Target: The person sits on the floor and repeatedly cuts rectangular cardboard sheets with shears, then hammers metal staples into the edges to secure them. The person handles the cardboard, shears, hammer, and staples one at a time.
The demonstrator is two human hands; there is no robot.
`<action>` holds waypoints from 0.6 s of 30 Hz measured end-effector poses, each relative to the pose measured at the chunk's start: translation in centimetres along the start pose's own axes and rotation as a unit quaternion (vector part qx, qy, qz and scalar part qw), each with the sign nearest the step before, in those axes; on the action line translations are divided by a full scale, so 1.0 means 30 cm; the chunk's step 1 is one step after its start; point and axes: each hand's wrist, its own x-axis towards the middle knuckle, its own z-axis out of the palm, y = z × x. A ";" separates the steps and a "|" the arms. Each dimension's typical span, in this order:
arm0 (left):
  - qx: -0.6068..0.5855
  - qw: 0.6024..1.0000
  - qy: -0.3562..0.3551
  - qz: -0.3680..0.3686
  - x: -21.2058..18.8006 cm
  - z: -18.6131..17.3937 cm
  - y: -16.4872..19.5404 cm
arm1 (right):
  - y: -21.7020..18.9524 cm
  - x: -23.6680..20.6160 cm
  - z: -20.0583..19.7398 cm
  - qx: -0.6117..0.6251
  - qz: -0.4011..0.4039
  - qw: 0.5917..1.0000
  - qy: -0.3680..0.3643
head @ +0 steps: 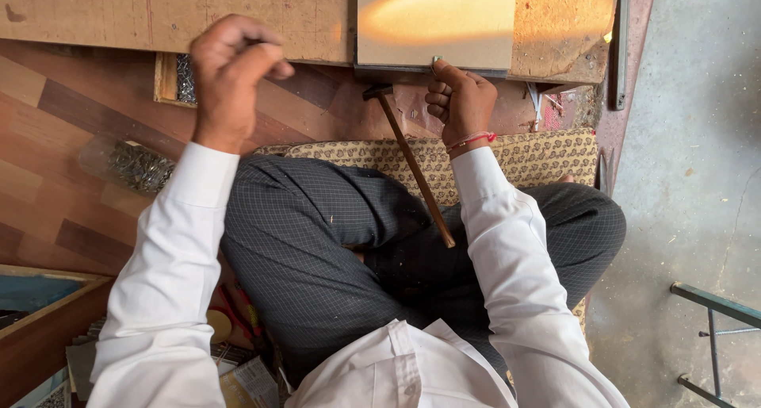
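Near the top middle of the frame, the right hand (460, 100) is curled shut, pinching a small metal nail (436, 60) against the smooth tan wooden board (436, 19). The left hand (230, 75), upper left, is closed in a loose fist; what it holds is hidden. A wooden-handled hammer (412, 164) leans on the lap.

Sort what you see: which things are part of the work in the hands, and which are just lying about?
In use:
- left hand, closed, raised over a small box of nails
- right hand, pinching a small thing at the edge of the panel
- hammer, resting on the lap

Lying about:
- clear bag of nails
- patterned cushion
- metal frame
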 end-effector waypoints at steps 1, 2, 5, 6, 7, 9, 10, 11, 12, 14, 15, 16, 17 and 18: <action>-0.004 1.000 -0.018 -0.010 0.008 0.040 0.011 | -0.001 -0.001 0.002 0.002 0.003 1.000 0.003; -0.006 0.999 -0.037 -0.014 0.014 0.080 0.015 | -0.002 -0.002 0.004 0.005 0.007 1.000 0.005; 0.010 0.997 -0.076 -0.018 0.032 0.197 -0.013 | -0.002 -0.004 0.009 0.003 -0.003 1.000 0.017; 0.030 0.997 -0.074 -0.015 0.043 0.238 -0.035 | -0.002 -0.004 0.011 0.000 -0.003 1.000 0.023; 0.050 0.996 -0.072 -0.013 0.053 0.275 -0.059 | 0.000 -0.004 0.012 -0.004 -0.003 1.000 0.029; 0.093 0.993 -0.076 0.019 0.081 0.341 -0.108 | 0.003 -0.003 0.015 -0.004 -0.004 0.999 0.032; 0.113 0.990 -0.078 0.035 0.097 0.375 -0.132 | 0.004 -0.003 0.016 -0.001 -0.006 0.999 0.032; 0.139 0.986 -0.081 0.044 0.116 0.416 -0.157 | 0.006 -0.002 0.016 0.001 -0.006 0.999 0.031; 0.165 0.981 -0.084 0.053 0.134 0.458 -0.181 | 0.007 -0.001 0.015 0.003 -0.007 1.000 0.026; 0.228 0.966 -0.095 0.073 0.156 0.525 -0.219 | 0.008 0.000 0.013 0.006 -0.011 1.000 0.020; 0.268 0.954 -0.101 0.085 0.162 0.544 -0.233 | 0.009 0.000 0.012 0.012 -0.017 1.000 0.009; 0.306 0.941 -0.105 0.096 0.163 0.557 -0.244 | 0.010 -0.001 0.010 0.017 -0.023 1.000 -0.001; 0.298 0.943 -0.106 0.101 0.161 0.563 -0.253 | 0.011 -0.002 0.008 0.022 -0.031 0.999 -0.011; 0.290 0.945 -0.109 0.105 0.155 0.561 -0.258 | 0.013 -0.004 0.006 0.022 -0.030 0.999 -0.005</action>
